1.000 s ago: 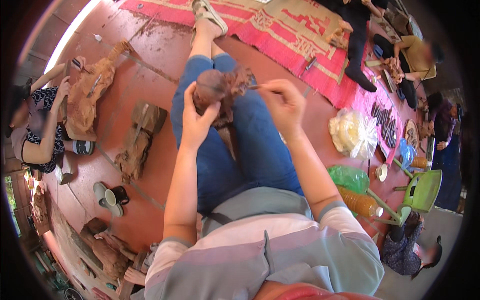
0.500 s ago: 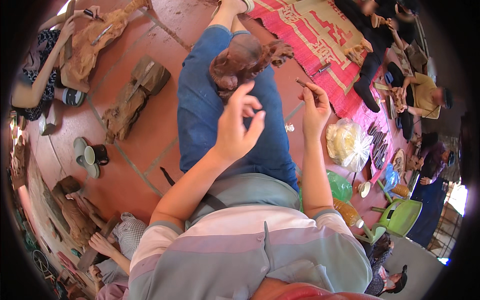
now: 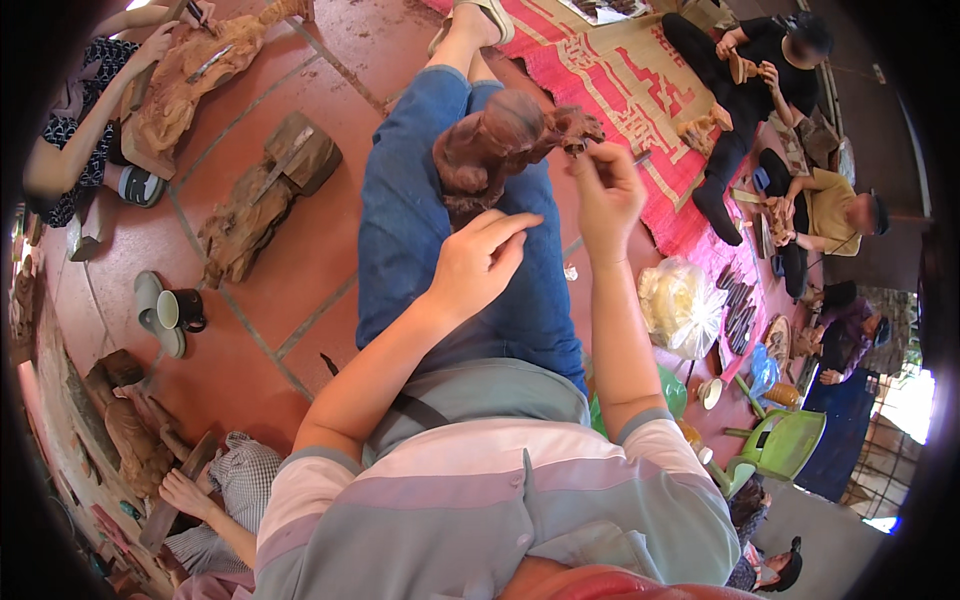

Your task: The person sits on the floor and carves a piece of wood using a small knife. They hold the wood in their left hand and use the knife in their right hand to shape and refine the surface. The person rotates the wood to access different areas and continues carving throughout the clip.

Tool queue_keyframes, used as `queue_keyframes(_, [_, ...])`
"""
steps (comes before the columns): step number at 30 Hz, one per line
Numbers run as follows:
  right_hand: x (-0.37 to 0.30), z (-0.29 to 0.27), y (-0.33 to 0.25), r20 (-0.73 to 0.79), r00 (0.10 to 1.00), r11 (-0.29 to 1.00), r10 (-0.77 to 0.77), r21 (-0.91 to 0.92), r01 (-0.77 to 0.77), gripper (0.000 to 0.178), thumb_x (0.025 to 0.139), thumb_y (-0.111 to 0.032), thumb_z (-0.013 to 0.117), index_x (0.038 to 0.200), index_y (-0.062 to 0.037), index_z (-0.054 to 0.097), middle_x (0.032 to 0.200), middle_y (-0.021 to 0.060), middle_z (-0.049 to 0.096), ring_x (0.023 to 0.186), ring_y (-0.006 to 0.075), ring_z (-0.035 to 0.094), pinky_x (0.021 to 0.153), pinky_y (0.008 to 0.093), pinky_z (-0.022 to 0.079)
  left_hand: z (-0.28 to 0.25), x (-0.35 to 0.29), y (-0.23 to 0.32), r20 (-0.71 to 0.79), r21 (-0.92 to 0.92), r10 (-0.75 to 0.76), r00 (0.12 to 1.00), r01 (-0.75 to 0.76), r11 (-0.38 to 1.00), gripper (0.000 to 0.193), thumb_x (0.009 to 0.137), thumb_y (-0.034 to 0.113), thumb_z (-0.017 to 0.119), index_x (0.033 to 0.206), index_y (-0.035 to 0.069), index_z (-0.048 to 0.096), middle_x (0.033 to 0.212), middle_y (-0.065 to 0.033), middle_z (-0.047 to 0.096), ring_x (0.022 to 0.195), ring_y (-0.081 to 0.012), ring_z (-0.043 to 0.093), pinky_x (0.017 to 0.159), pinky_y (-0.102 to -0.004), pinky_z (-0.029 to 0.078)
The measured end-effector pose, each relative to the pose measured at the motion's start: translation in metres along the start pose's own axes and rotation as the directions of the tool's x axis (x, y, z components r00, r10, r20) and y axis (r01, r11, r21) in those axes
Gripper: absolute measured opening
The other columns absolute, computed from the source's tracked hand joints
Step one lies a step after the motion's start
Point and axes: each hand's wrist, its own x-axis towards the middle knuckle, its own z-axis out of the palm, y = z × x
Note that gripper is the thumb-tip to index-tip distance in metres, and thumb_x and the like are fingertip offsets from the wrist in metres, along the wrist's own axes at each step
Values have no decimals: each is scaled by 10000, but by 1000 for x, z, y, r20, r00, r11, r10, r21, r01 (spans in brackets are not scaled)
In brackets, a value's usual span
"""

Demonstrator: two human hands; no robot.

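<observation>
A reddish-brown wood carving with a smooth rounded top rests on my legs, its knobbly branch-like end reaching right. My left hand hovers just below it over my thighs, fingers loosely stretched and thumb apart, holding nothing visible. Beside the carving's right end, my right hand is pinched closed on a small dark stick-like piece. Its tip is close to the carving; whether they touch, I cannot tell. My fingers hide most of that piece, so its kind is unclear.
Left on the tiled floor are a rough wood block, a mug and slippers. At right lie a red patterned mat, a filled plastic bag, several dark tools and a green chair. Other people work nearby.
My right hand has moved up and forward, bringing the small dark piece to the carving's right end. My left hand has lowered, its fingers now pointing right. The view has shifted slightly.
</observation>
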Motion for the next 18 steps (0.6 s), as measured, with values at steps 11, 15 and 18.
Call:
queue_keyframes(11, [-37,-89,109,-3,883,878,470,-104,-468,137,861,-112,668,949,-7,664,759,-2,623,649,58,550,597,204,458,-46,-42,-27,-122,-10,-134,984,134,991,202,839,-37,601,1014,37,670,800,-51,587,672,-100,549,605,-215,439])
queue_keyframes(15, [-80,-111,171,-8,719,697,695,-237,-676,166,843,-124,676,976,-26,672,740,7,630,641,71,562,590,217,475,-108,-30,-66,-356,200,-148,923,230,952,102,862,46,604,937,33,672,814,-46,593,674,-89,542,596,-229,438])
queue_keyframes(18, [-98,-108,207,-46,576,533,816,-324,-782,212,828,-117,670,1027,-45,676,826,57,672,723,126,632,662,258,518,-193,-13,-144,-490,469,-194,850,445,763,151,881,150,603,966,38,660,893,-86,624,770,-218,598,688,-339,475])
